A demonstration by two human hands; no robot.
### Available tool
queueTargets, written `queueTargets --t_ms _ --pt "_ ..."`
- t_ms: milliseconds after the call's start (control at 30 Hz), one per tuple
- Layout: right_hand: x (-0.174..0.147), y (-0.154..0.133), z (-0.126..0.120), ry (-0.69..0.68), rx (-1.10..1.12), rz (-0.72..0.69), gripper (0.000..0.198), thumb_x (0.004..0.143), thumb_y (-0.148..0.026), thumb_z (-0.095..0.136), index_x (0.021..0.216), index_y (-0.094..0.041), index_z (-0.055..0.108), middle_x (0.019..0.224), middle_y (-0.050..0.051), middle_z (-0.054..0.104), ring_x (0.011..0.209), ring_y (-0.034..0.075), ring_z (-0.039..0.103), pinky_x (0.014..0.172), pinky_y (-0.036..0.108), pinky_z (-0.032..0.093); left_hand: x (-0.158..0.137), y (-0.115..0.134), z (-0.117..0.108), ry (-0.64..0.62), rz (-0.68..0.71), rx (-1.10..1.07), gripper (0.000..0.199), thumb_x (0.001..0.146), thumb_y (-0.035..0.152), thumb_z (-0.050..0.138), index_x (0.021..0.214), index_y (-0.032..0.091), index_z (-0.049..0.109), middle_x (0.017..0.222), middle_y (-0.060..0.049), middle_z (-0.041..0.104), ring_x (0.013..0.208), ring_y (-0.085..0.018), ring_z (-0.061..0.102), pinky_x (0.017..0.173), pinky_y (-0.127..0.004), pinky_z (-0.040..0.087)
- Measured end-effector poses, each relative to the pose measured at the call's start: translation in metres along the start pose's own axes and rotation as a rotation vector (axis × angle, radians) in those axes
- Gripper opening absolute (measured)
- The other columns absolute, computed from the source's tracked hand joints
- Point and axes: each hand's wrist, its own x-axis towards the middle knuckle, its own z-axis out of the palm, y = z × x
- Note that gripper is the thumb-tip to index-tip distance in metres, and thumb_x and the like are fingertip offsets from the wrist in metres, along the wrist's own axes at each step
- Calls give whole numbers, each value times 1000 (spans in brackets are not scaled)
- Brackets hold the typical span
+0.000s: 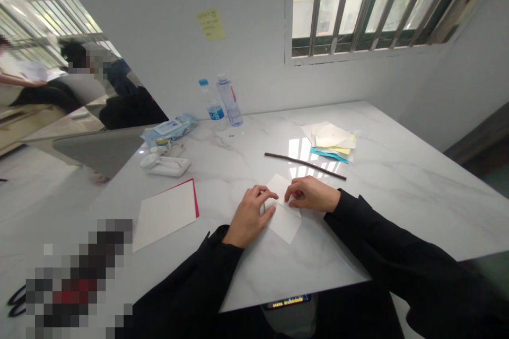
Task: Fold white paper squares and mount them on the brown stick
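Note:
A small white sheet of paper (289, 226) lies flat on the marble-patterned table, turned with one corner towards me. A fold line or flap edge runs across its middle. My left hand (253, 211) rests at its left side, thumb and index finger apart, the tips touching the paper. On the other side my right hand (310, 194) has its fingers curled, with the thumb and fingertips pinched at the paper near the fold. The fingers hide part of the fold.
Beyond the hands lie a thin dark stick (305, 165) and a pile of coloured papers (332, 140). White sheets over a red one (167, 214) lie left. Two plastic bottles (229, 103), a wipes pack (170, 130) and a white device (167, 166) stand behind. People sit at far left.

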Motion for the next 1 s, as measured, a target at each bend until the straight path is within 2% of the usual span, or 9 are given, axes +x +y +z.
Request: queueTargets --t_ms 167,367,567,667,800,1000 --pt "-1 -1 0 3 -13 -1 17 87 -14 78 100 -22 84 83 0 65 71 11 57 72 26 43 0 -2 0 -7 65 48 18 97 18 69 108 29 78 123 -5 65 110 -26 59 104 -47 52" --pt "-1 2 -1 29 -33 4 17 88 -20 81 105 -22 82 92 2 68 78 14 61 77 29 47 0 -3 1 -19 113 74 20 98 16 68 108 30 79 120 -4 68 112 -26 57 102 -47 53" --pt "-3 3 -2 128 -74 120 41 86 -26 84 126 -19 75 108 8 71 86 19 68 83 33 51 -1 -5 4 -7 128 72 20 98 15 67 108 28 79 121 -6 66 112 -26 57 102 -47 54" --pt "-3 3 2 181 -40 186 51 82 -22 85 132 -20 72 107 7 73 83 18 68 81 33 52 -2 -6 4 6 142 72 19 98 16 68 107 29 79 117 -6 65 107 -25 58 98 -46 55" --pt "0 6 8 246 59 240 54 83 -20 81 135 -21 67 100 4 75 77 16 68 78 32 53 -2 -7 5 23 138 71 18 99 19 68 108 29 80 110 -6 62 101 -24 58 94 -44 56" --pt "4 8 10 289 155 243 62 83 -16 78 142 -20 61 97 2 73 78 16 70 78 31 55 -1 -6 5 29 160 76 19 100 18 68 109 30 80 112 -6 63 110 -26 56 97 -44 55"
